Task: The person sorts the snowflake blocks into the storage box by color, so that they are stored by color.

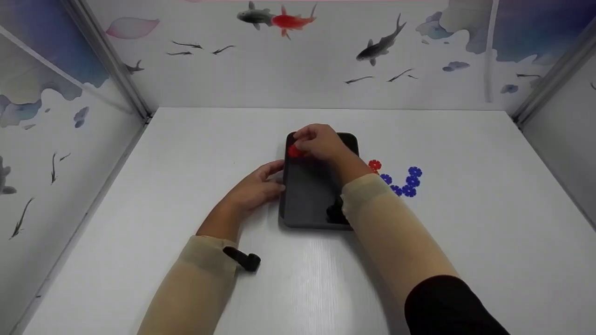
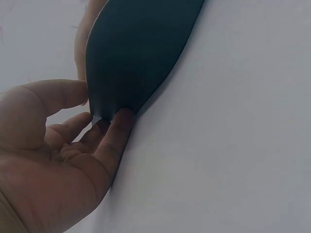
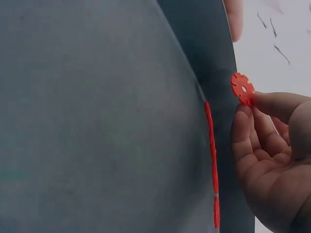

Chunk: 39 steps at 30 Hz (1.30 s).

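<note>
A dark grey tray (image 1: pixel 307 195) lies on the white table. Between thumb and fingertips my right hand (image 1: pixel 323 143) pinches a red notched disc (image 3: pixel 242 89), held up by the tray's wall. Below it, red pieces (image 3: pixel 212 145) lie on the tray floor along that wall, seen almost edge-on in the right wrist view. My left hand (image 1: pixel 257 190) touches the tray's left side with fairly straight fingers. In the left wrist view those fingertips rest against the outer wall (image 2: pixel 131 58).
To the tray's right, several blue notched discs (image 1: pixel 412 181) are scattered on the table, with a red disc (image 1: pixel 375 164) near my right forearm. White panels with painted fish (image 1: pixel 379 44) enclose the table at the back and sides.
</note>
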Each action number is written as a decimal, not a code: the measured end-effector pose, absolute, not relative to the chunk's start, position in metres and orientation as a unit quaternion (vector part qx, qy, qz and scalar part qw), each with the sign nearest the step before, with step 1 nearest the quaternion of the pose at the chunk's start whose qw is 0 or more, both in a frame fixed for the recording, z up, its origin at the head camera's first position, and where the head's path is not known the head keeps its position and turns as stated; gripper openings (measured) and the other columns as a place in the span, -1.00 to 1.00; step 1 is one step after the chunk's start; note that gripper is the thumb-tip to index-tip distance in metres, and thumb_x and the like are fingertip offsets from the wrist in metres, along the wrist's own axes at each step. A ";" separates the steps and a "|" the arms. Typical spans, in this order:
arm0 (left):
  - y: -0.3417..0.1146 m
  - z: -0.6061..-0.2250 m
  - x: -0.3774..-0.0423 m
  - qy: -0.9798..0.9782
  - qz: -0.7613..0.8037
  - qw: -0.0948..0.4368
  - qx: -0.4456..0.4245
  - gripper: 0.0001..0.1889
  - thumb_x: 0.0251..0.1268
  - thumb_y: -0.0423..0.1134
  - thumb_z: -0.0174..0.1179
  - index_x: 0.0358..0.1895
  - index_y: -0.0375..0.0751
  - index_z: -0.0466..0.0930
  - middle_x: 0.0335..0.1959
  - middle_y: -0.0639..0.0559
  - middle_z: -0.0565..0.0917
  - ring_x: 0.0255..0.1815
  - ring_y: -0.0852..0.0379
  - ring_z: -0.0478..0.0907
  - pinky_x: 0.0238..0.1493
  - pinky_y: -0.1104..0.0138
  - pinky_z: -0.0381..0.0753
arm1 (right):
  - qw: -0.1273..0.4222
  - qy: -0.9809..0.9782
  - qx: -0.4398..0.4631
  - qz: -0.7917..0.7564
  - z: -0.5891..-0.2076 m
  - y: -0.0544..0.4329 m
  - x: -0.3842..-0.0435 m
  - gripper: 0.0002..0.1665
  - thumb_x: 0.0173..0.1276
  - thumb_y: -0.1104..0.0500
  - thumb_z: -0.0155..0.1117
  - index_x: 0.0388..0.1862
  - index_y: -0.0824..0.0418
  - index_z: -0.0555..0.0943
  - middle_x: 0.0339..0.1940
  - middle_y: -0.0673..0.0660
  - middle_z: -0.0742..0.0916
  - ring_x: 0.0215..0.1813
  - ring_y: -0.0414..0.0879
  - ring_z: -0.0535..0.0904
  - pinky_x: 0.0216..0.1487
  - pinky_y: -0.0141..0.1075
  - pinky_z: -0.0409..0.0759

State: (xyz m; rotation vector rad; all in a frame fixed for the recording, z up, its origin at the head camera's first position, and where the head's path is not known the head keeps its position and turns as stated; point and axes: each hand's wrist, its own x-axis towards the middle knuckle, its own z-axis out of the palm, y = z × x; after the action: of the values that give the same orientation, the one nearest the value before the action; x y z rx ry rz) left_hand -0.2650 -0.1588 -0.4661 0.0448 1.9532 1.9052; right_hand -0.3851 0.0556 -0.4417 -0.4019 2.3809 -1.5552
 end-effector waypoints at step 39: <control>-0.160 -0.465 -0.265 0.707 0.678 0.199 0.023 -0.22 0.43 -0.48 0.19 0.68 0.01 0.25 0.70 0.12 0.28 0.54 0.04 0.49 0.40 0.18 0.58 | 0.121 0.872 -0.146 -0.450 -0.450 0.058 -0.388 -0.70 0.51 0.21 0.34 0.17 0.22 0.71 -0.02 0.18 0.83 -0.16 -0.07 0.82 -0.11 -0.28 0.80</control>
State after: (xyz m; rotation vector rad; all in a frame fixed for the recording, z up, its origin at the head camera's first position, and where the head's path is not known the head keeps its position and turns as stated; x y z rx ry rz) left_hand -0.2654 -0.1595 -0.4654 0.0647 1.9769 1.8962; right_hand -0.3878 0.0585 -0.4495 -0.4261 2.5480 -1.3154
